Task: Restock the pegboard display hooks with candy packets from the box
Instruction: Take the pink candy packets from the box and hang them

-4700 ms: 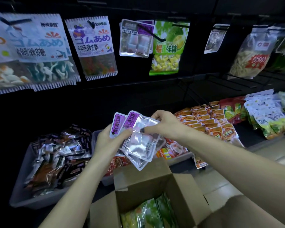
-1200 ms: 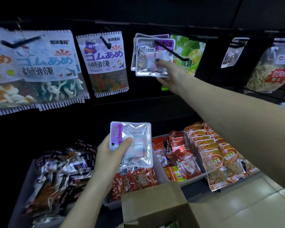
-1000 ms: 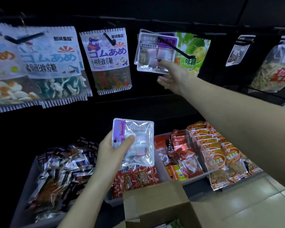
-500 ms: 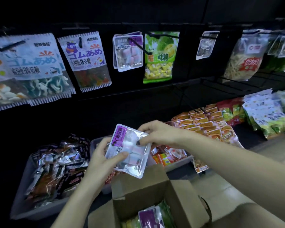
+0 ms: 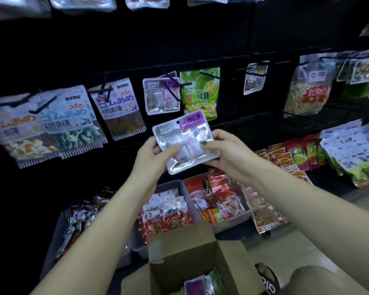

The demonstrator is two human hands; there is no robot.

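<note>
A silver candy packet [image 5: 186, 143] with a purple label is held face-up in front of the black pegboard, its hang hole at the top. My left hand [image 5: 152, 154] grips its left edge and my right hand [image 5: 226, 152] pinches its right edge. Just above it hang matching packets [image 5: 161, 96] on a black hook [image 5: 173, 87]. The open cardboard box [image 5: 185, 250] stands at the bottom centre, with a purple-labelled packet [image 5: 195, 287] and green ones inside.
Gummy bags [image 5: 117, 107] and larger ones [image 5: 41, 126] hang to the left, a green durian candy bag [image 5: 200, 92] to the right. Grey bins of red snack packets [image 5: 213, 199] and dark packets [image 5: 81, 218] sit below. Shelved packs [image 5: 349, 150] lie at right.
Both hands have lifted the packet from over the box up toward the hook and turned it upright, label at the top. The camera tilted upward.
</note>
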